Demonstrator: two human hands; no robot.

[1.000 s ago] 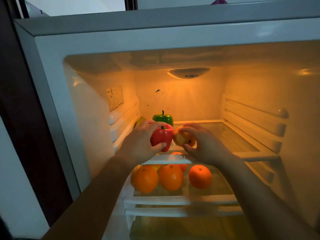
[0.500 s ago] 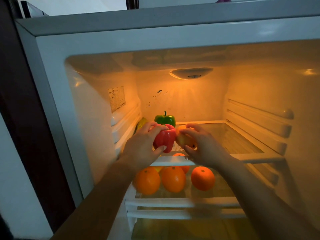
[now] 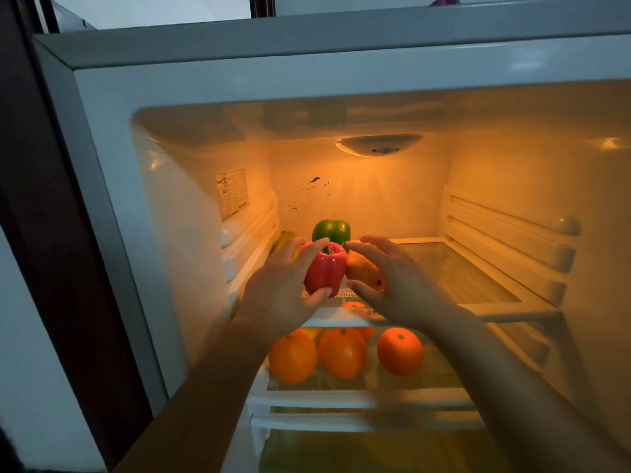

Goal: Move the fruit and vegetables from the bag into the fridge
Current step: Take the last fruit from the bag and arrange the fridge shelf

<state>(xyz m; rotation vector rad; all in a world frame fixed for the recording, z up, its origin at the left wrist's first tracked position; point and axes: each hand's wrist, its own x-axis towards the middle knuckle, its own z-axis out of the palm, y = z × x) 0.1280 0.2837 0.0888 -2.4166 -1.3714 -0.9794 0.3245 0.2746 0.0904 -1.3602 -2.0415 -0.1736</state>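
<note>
Step in hand: placing. Both hands are inside the fridge point(image 3: 102, 107), over the front-left of the upper shelf point(image 3: 478, 281).

- Left hand point(image 3: 280, 298) grips the red pepper point(image 3: 326, 271), thumb under, fingers over the top.
- Right hand point(image 3: 403, 291) holds the mango point(image 3: 363, 273), thumb below, fingers arched above.
- The two items touch. Neither looks set down yet, and the hands hide any shelf contact.

Next, my read: lower both onto bare shelf in front of the green pepper point(image 3: 331, 230) and release only once they sit stable. The pepper could tip and the mango could roll toward the edge. The bag is not in view, so what remains is unknown.

Count:
- 1 red pepper, 1 green pepper, 1 mango.
- 1 yellow-green item point(image 3: 285, 238) at back left, unclear what.
- Oranges point(image 3: 342, 351) on the lower shelf point(image 3: 358, 399): 3 in front, at least 1 more behind, partly hidden.
</note>
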